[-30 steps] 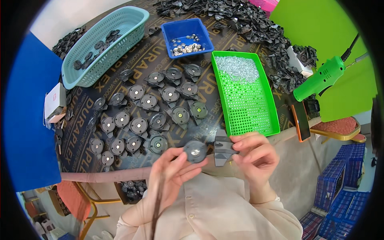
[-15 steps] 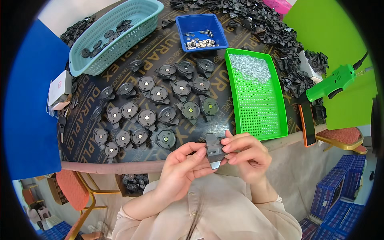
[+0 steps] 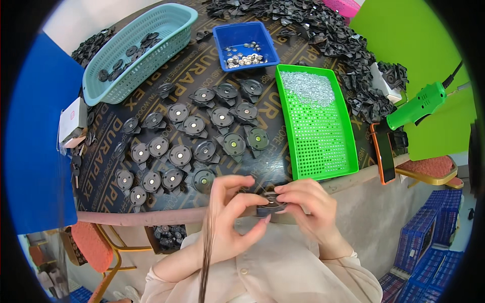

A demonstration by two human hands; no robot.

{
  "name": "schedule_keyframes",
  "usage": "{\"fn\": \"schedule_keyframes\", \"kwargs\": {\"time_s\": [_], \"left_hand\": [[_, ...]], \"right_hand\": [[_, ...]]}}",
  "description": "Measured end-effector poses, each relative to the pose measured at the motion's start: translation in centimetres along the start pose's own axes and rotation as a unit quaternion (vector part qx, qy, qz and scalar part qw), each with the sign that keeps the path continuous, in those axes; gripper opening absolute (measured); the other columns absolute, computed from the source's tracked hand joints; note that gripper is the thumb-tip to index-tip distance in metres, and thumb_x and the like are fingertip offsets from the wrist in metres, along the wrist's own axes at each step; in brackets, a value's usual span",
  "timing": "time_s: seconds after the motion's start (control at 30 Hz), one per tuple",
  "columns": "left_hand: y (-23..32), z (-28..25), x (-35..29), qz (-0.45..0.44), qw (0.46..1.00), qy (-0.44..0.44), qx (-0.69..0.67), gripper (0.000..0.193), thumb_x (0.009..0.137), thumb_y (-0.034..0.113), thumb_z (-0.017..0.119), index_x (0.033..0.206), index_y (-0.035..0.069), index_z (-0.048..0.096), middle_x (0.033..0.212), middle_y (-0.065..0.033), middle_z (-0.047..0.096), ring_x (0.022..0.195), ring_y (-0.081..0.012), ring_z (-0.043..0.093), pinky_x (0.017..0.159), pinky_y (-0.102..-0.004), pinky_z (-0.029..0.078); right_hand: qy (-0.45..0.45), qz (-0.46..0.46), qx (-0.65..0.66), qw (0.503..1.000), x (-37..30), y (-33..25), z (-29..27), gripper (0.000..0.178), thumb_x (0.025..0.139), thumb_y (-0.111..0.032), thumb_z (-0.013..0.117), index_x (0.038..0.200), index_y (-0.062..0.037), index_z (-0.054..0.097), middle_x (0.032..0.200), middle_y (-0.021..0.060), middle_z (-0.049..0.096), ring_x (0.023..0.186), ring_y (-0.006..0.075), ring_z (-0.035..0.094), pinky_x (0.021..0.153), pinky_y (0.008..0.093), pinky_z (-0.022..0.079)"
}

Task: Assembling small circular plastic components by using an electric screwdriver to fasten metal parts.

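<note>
Between my hands, just over the table's near edge, is a black plastic part (image 3: 268, 209) with a round disc on its upper side. My right hand (image 3: 312, 206) pinches its right side between thumb and fingers. From the left, my left hand (image 3: 231, 214) has its index fingertip on the disc and its thumb tip at the lower edge, the other fingers raised. Several similar black disc assemblies (image 3: 180, 155) lie in loose rows on the table, most with a shiny metal centre. The part's underside is hidden.
A green perforated tray (image 3: 323, 166) holds many small silvery pieces. Behind stand a blue bin (image 3: 244, 33) with metal discs and a pale-blue basket (image 3: 146, 65) with black discs. Black parts (image 3: 348, 50) heap along the far right, near a green power screwdriver (image 3: 417, 107) and an orange-edged phone (image 3: 384, 156).
The black part has been turned and now shows its disc side. My left hand has loosened, moving from cradling the part to touching it with index finger and thumb. The view has shifted slightly.
</note>
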State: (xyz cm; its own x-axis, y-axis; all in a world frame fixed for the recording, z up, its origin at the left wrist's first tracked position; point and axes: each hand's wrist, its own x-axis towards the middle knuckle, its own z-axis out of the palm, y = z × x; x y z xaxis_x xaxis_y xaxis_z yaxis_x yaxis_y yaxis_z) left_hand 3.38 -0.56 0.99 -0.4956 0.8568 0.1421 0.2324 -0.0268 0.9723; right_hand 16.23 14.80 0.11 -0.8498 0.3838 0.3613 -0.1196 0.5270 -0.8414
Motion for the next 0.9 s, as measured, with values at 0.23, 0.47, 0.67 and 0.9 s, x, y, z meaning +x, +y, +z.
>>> {"fn": "schedule_keyframes", "kwargs": {"time_s": [0.23, 0.47, 0.67, 0.9], "left_hand": [[-2.2, 0.5, 0.3, 0.168, 0.945, -0.007, 0.281, 0.029, 0.072, -0.004, 0.071, 0.098, 0.005, 0.068, 0.105, -0.0135, 0.063, 0.094, -0.0285, 0.066, 0.083, -0.0376, 0.055], [-3.9, 1.8, 0.9, 0.221, 0.928, -0.047, 0.297, 0.026, 0.074, -0.001, 0.067, 0.100, 0.000, 0.064, 0.115, -0.0169, 0.058, 0.106, -0.0340, 0.062, 0.089, -0.0433, 0.053], [-3.6, 2.6, 0.4, 0.132, 0.955, -0.005, 0.264, 0.024, 0.074, 0.008, 0.076, 0.095, 0.001, 0.065, 0.118, -0.0167, 0.058, 0.099, -0.0312, 0.064, 0.087, -0.0410, 0.054], [-3.7, 2.4, 1.1, 0.173, 0.950, -0.027, 0.260, 0.024, 0.073, 0.010, 0.077, 0.094, 0.004, 0.066, 0.117, -0.0162, 0.060, 0.098, -0.0289, 0.064, 0.087, -0.0398, 0.054]], "right_hand": [[0.147, -0.153, -0.238, 0.948, 1.1, -0.1, -5.1, 0.031, 0.073, -0.001, 0.073, 0.101, 0.0028, 0.061, 0.105, 0.0173, 0.065, 0.096, 0.0275, 0.062, 0.084, 0.0351, 0.049], [0.368, -0.057, 0.003, 0.928, 4.3, 3.5, -18.1, 0.056, 0.087, -0.009, 0.059, 0.136, 0.0044, 0.037, 0.132, 0.0214, 0.049, 0.114, 0.0323, 0.056, 0.091, 0.0369, 0.048], [0.197, 0.085, -0.022, 0.976, 4.7, 2.5, -20.7, 0.067, 0.080, -0.026, 0.070, 0.134, 0.0022, 0.040, 0.140, 0.0193, 0.040, 0.114, 0.0283, 0.054, 0.093, 0.0425, 0.050], [0.115, -0.044, 0.300, 0.946, 3.8, 3.5, -20.8, 0.070, 0.074, -0.045, 0.077, 0.121, -0.0012, 0.048, 0.119, 0.0168, 0.053, 0.079, 0.0179, 0.057, 0.059, 0.0285, 0.050]]}}
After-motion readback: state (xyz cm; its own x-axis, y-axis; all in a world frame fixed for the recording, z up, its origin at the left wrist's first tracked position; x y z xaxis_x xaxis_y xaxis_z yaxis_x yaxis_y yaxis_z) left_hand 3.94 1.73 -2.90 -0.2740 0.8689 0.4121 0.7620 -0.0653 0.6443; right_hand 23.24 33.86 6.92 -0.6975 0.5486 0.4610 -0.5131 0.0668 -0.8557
